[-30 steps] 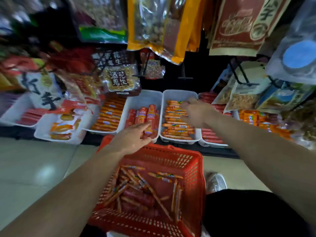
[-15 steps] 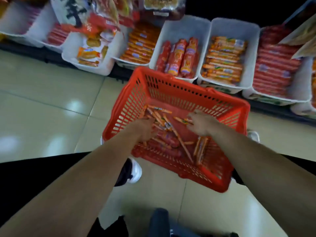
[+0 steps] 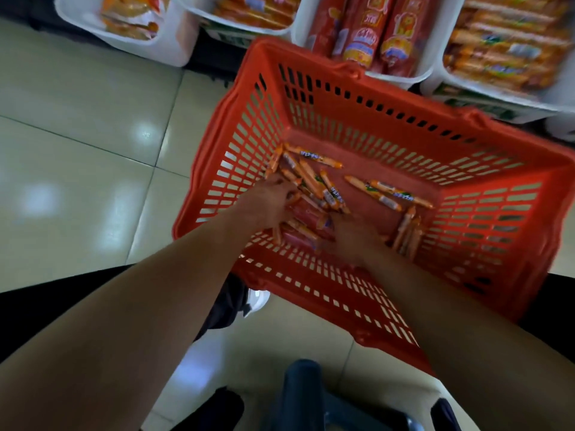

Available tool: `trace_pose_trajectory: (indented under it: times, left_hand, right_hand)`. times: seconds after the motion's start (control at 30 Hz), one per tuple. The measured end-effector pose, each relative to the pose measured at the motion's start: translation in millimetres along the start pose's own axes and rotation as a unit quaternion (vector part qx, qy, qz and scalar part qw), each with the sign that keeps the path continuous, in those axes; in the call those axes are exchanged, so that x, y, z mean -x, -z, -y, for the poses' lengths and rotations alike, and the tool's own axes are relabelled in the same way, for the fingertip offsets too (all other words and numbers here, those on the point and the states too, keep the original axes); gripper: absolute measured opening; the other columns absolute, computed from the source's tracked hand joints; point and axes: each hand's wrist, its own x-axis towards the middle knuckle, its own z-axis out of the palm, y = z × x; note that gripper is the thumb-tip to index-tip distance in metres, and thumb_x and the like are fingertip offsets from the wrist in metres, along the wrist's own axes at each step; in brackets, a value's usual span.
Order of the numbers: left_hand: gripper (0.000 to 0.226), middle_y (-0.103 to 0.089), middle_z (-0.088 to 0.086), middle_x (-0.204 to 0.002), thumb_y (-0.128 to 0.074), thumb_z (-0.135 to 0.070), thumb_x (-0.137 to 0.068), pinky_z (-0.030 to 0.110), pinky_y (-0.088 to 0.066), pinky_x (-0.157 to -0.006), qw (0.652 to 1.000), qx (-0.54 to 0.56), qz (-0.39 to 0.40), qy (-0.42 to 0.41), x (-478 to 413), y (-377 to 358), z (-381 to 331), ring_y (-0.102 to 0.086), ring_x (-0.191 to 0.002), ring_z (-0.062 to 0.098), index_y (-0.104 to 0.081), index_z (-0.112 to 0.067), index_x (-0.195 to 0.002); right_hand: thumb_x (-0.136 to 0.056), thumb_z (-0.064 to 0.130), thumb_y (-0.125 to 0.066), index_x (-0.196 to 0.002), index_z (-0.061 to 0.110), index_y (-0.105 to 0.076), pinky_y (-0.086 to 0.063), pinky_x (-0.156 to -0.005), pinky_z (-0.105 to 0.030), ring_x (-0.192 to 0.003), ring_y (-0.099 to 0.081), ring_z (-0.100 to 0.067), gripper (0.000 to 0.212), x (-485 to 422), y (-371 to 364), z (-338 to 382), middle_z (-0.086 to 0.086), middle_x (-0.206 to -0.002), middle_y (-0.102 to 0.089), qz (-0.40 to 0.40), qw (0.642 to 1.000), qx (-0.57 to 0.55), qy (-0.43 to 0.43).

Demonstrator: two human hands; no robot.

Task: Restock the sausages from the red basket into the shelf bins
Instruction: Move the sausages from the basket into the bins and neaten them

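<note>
Now back from shelf bins (image 3: 401, 79) into red basket (image 3: 357, 113), reloading with left hand (image 3: 267, 203) curled onto sausages (image 3: 314, 157), grip of blurred right hand (image 3: 354, 241) unreadable.

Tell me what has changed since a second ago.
Both hands dropped from the shelf bins into the red basket: the right hand pulled back from a bin, and the left hand came down from above the rim. Both now lie among the loose sausages; whether either has a grip is too blurred to tell. The basket stays on the floor before the stocked bins.
</note>
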Motion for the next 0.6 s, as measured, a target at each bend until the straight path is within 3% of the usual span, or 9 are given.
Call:
trace_pose_trajectory:
  times: [0.07, 0.2, 0.33, 0.47, 0.6]
  left_hand:
    - [0.062, -0.045, 0.006, -0.138, -0.074, -0.035, -0.083, 0.045, -0.044, -0.103, 1.0, 0.016, -0.001, 0.006, 0, 3, 1, -0.049, -0.124, 0.029, -0.051, -0.023, -0.139]
    - [0.026, -0.053, -0.002, -0.114, -0.071, -0.033, -0.086, 0.034, -0.046, -0.085, 1.0, 0.009, -0.027, -0.003, 9, 7, -8, -0.055, -0.104, 0.021, -0.061, -0.023, -0.108]
    - [0.004, -0.07, -0.004, -0.102, -0.071, -0.032, -0.087, 0.027, -0.048, -0.076, 0.998, 0.006, 0.06, -0.016, 19, 3, -23, -0.066, -0.094, 0.016, -0.068, -0.029, -0.087]
    - [0.026, -0.061, -0.006, -0.13, -0.063, -0.038, -0.093, 0.032, -0.046, -0.096, 0.985, -0.063, 0.158, -0.037, 24, -3, -34, -0.058, -0.114, 0.02, -0.068, -0.032, -0.118]
    - [0.056, -0.044, 0.001, -0.151, -0.062, -0.04, -0.094, 0.033, -0.039, -0.106, 0.972, -0.087, 0.217, -0.021, 20, -7, -36, -0.048, -0.131, 0.024, -0.043, -0.033, -0.146]
  right_hand:
    - [-0.082, 0.075, -0.055, -0.148, 0.018, -0.035, -0.043, -0.101, -0.045, -0.129, -0.046, -0.037, 0.09, 0, 0, -1, -0.013, -0.144, -0.05, 0.018, 1.0, -0.016, -0.005]
    - [-0.09, 0.066, -0.051, -0.139, 0.015, -0.043, -0.042, -0.101, -0.046, -0.13, -0.045, -0.034, 0.071, 13, 11, -12, -0.012, -0.141, -0.051, -0.032, 0.997, 0.045, -0.045]
    - [-0.09, 0.051, -0.059, -0.139, 0.014, -0.042, -0.046, -0.101, -0.048, -0.131, -0.045, -0.035, 0.064, 31, 27, -34, -0.012, -0.142, -0.046, -0.082, 0.989, 0.062, -0.103]
    - [-0.09, 0.049, -0.062, -0.143, 0.011, -0.038, -0.049, -0.098, -0.047, -0.128, -0.048, -0.038, 0.07, 43, 26, -52, -0.016, -0.143, -0.045, -0.089, 0.985, 0.027, -0.146]
    - [-0.09, 0.051, -0.063, -0.139, 0.013, -0.04, -0.048, -0.097, -0.05, -0.126, -0.05, -0.041, 0.067, 45, 21, -57, -0.016, -0.143, -0.043, -0.068, 0.982, -0.017, -0.176]
